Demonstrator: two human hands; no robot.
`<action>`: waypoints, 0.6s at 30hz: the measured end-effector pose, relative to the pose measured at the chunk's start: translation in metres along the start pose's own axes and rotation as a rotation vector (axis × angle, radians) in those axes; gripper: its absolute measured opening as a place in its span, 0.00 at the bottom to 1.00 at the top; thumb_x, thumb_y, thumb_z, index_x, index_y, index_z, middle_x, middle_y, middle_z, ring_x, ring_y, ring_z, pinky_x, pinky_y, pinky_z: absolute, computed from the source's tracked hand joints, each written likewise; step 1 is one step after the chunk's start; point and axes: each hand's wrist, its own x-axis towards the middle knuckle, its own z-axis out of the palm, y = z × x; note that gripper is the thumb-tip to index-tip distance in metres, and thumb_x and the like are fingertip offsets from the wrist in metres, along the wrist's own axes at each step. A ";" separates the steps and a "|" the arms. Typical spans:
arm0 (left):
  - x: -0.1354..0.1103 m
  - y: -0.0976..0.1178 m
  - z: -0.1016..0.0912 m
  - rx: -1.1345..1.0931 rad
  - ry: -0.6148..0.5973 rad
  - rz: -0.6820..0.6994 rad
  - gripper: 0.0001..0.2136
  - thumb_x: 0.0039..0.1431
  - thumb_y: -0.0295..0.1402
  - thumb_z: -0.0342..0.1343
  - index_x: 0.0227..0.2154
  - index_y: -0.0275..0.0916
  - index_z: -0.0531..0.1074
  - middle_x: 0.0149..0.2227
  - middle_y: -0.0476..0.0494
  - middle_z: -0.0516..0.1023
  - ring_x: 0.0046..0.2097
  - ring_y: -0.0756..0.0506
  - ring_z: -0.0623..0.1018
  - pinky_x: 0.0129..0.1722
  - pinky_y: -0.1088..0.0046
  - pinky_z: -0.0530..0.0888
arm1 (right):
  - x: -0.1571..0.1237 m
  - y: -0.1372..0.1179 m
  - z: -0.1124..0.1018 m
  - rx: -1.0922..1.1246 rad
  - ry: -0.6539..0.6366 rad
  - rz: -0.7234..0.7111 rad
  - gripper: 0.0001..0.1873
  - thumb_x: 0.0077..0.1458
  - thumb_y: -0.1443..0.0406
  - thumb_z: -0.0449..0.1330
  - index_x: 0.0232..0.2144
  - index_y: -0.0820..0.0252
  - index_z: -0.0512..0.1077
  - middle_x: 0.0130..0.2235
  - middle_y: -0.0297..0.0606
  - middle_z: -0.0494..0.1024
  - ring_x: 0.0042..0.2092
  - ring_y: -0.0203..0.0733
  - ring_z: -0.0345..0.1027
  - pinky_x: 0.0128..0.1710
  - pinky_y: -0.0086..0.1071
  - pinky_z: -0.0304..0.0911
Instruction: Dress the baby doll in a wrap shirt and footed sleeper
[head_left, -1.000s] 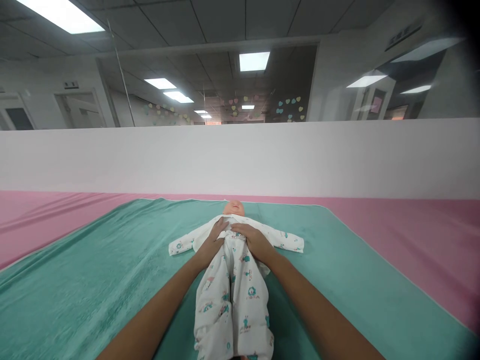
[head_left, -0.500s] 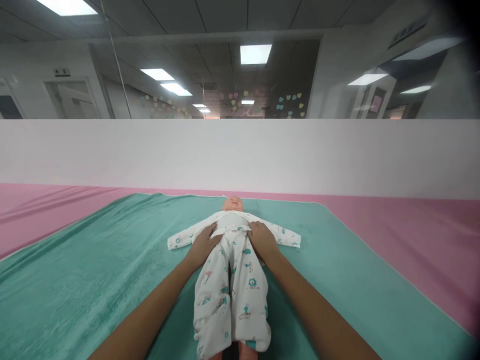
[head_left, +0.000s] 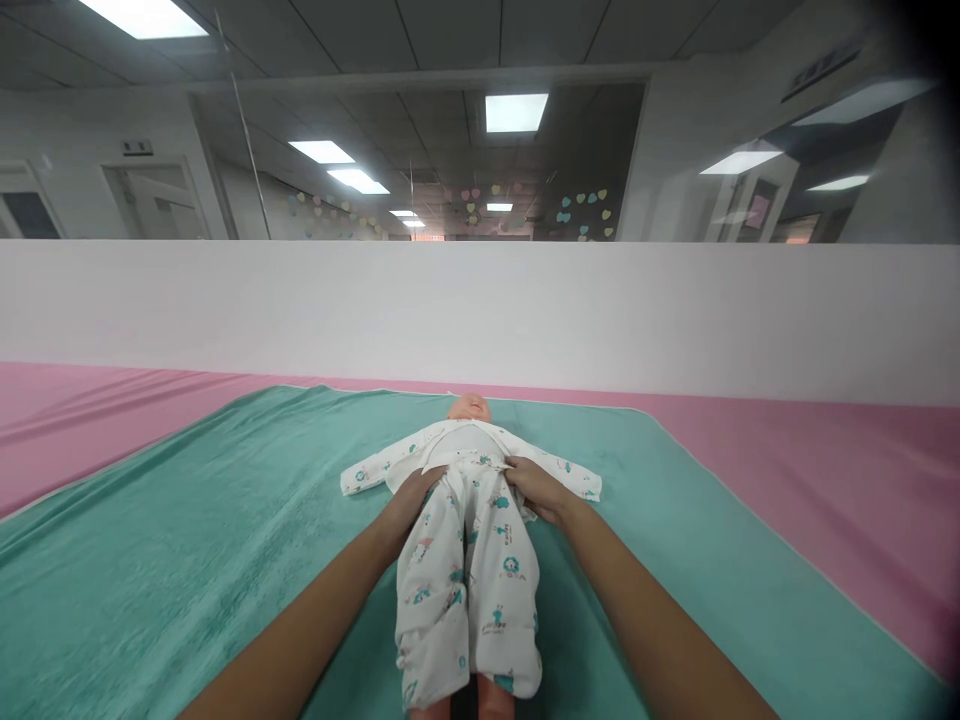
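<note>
A baby doll (head_left: 470, 407) lies on its back with its head away from me and its lower legs showing near the bottom edge. It wears a white printed top (head_left: 559, 466) with both sleeves spread sideways, and white pants (head_left: 502, 590) with teal animal prints. My left hand (head_left: 411, 500) is at the left side of the pants' waist, its fingertips bent over the cloth. At the right side, my right hand (head_left: 541, 490) pinches the waistband between thumb and fingers. Part of the left thumb and fingers is hidden.
Beneath the doll is a teal blanket (head_left: 247, 540), slightly wrinkled at left, over a pink sheet (head_left: 825, 480). A low white wall (head_left: 480, 310) runs behind, with glass or a mirror above it showing ceiling lights and heart stickers.
My right hand has shifted slightly down and outward and now pinches the waistband instead of lying flatter on it. My left hand has slid slightly lower along the pants' side.
</note>
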 end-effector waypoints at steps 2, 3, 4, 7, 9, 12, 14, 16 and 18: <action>0.001 0.003 0.001 -0.019 0.010 0.007 0.16 0.52 0.42 0.51 0.40 0.41 0.75 0.43 0.43 0.77 0.47 0.39 0.73 0.47 0.64 0.69 | -0.001 0.009 0.001 0.316 -0.057 0.046 0.22 0.42 0.70 0.51 0.43 0.60 0.68 0.34 0.37 0.76 0.33 0.41 0.69 0.30 0.31 0.64; 0.001 0.004 0.000 -0.017 0.021 -0.007 0.16 0.51 0.42 0.52 0.39 0.40 0.75 0.44 0.43 0.77 0.48 0.38 0.73 0.48 0.63 0.68 | -0.002 0.011 0.002 0.400 -0.065 0.052 0.24 0.40 0.70 0.52 0.43 0.60 0.68 0.35 0.37 0.76 0.33 0.41 0.69 0.30 0.31 0.64; 0.001 0.006 -0.001 0.002 0.049 -0.015 0.16 0.50 0.42 0.53 0.38 0.39 0.76 0.43 0.42 0.77 0.48 0.37 0.72 0.49 0.63 0.67 | -0.002 0.013 0.003 0.456 -0.057 0.039 0.25 0.38 0.71 0.53 0.43 0.59 0.69 0.37 0.38 0.76 0.34 0.42 0.70 0.31 0.31 0.64; -0.002 0.007 -0.005 0.024 0.143 -0.014 0.17 0.46 0.44 0.56 0.35 0.36 0.77 0.43 0.41 0.77 0.50 0.35 0.71 0.51 0.62 0.65 | -0.005 0.013 0.004 0.527 0.002 -0.067 0.24 0.37 0.71 0.55 0.42 0.58 0.71 0.41 0.37 0.76 0.40 0.44 0.69 0.37 0.33 0.65; -0.005 0.006 -0.005 -0.019 0.167 0.035 0.18 0.44 0.43 0.57 0.35 0.36 0.77 0.44 0.41 0.77 0.51 0.35 0.70 0.52 0.63 0.65 | -0.006 0.011 0.005 0.519 0.045 -0.124 0.21 0.39 0.69 0.57 0.40 0.58 0.73 0.41 0.37 0.77 0.42 0.45 0.69 0.40 0.34 0.64; -0.008 0.002 -0.002 -0.126 0.149 0.056 0.19 0.44 0.43 0.58 0.38 0.37 0.76 0.44 0.41 0.77 0.50 0.36 0.71 0.51 0.63 0.67 | -0.008 0.011 0.007 0.493 0.093 -0.130 0.18 0.42 0.65 0.58 0.39 0.57 0.74 0.41 0.36 0.77 0.43 0.46 0.69 0.43 0.36 0.63; -0.006 -0.003 0.000 -0.184 0.132 0.005 0.20 0.46 0.44 0.57 0.40 0.37 0.75 0.42 0.40 0.78 0.48 0.35 0.73 0.48 0.61 0.69 | -0.009 0.013 0.009 0.491 0.129 -0.101 0.17 0.44 0.62 0.59 0.39 0.57 0.74 0.41 0.36 0.77 0.42 0.47 0.69 0.42 0.37 0.63; -0.004 -0.007 -0.001 -0.224 0.099 -0.036 0.22 0.46 0.44 0.57 0.43 0.36 0.74 0.41 0.39 0.78 0.47 0.35 0.74 0.46 0.59 0.70 | -0.008 0.015 0.010 0.490 0.149 -0.076 0.16 0.44 0.60 0.59 0.38 0.57 0.74 0.39 0.36 0.78 0.40 0.47 0.69 0.41 0.37 0.63; -0.001 -0.010 -0.004 -0.241 0.046 -0.033 0.24 0.47 0.43 0.57 0.46 0.37 0.72 0.42 0.38 0.78 0.47 0.35 0.74 0.46 0.59 0.70 | -0.007 0.017 0.010 0.487 0.148 -0.069 0.15 0.43 0.60 0.59 0.36 0.58 0.74 0.38 0.36 0.78 0.39 0.46 0.69 0.39 0.36 0.63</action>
